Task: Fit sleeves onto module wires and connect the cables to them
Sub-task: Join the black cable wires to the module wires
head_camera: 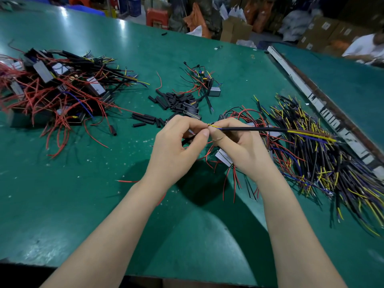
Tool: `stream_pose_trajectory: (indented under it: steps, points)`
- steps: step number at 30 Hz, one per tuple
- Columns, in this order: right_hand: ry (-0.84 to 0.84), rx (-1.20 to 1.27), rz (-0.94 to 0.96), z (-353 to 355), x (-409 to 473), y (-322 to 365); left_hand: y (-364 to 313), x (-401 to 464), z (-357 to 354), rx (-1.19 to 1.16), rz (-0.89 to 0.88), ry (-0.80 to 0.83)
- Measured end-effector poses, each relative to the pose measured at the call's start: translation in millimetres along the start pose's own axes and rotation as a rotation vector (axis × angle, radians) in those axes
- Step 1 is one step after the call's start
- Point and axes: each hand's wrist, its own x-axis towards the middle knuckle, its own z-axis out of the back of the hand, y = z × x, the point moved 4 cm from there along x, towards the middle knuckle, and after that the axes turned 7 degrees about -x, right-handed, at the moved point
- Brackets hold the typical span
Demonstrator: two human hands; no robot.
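My left hand (pixel 176 146) and my right hand (pixel 239 146) meet above the green table (pixel 83 183). My right hand pinches a black cable (pixel 255 129) whose yellow and blue cores stick out at both ends. My left hand pinches thin wire ends where they meet the cable's cores, with a black sleeved wire (pixel 188 140) running under its palm. A silver module (pixel 223 157) with red and black wires hangs below my right hand. Loose black sleeves (pixel 172 100) lie just beyond my hands.
A heap of modules with red wires (pixel 52 86) fills the left of the table. A pile of black cables with yellow and blue cores (pixel 324 163) lies at the right. One module (pixel 214 90) sits farther back. A white strip (pixel 311 96) edges the right side. A person in white (pixel 365 48) sits at the far right.
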Motion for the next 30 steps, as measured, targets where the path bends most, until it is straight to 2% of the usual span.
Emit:
stream_pose_trajectory:
  steps: [5,10,18,24,30]
  points:
    - [0.012,0.010,0.039,0.9,-1.7,3.0,2.4,0.9,0.7,-0.086,0.063,-0.022]
    - [0.023,0.025,0.024,3.5,-2.1,1.4,3.8,1.2,-0.6,-0.093,0.066,0.006]
    - [0.047,0.092,-0.013,2.4,-3.5,0.9,7.7,1.3,-0.3,-0.213,0.163,0.024]
    - [0.062,0.050,0.003,1.9,-3.0,0.1,6.4,1.2,0.2,-0.167,0.125,0.036]
    - [0.062,0.024,-0.003,2.1,-3.3,1.0,2.6,1.1,-1.5,-0.063,-0.013,0.055]
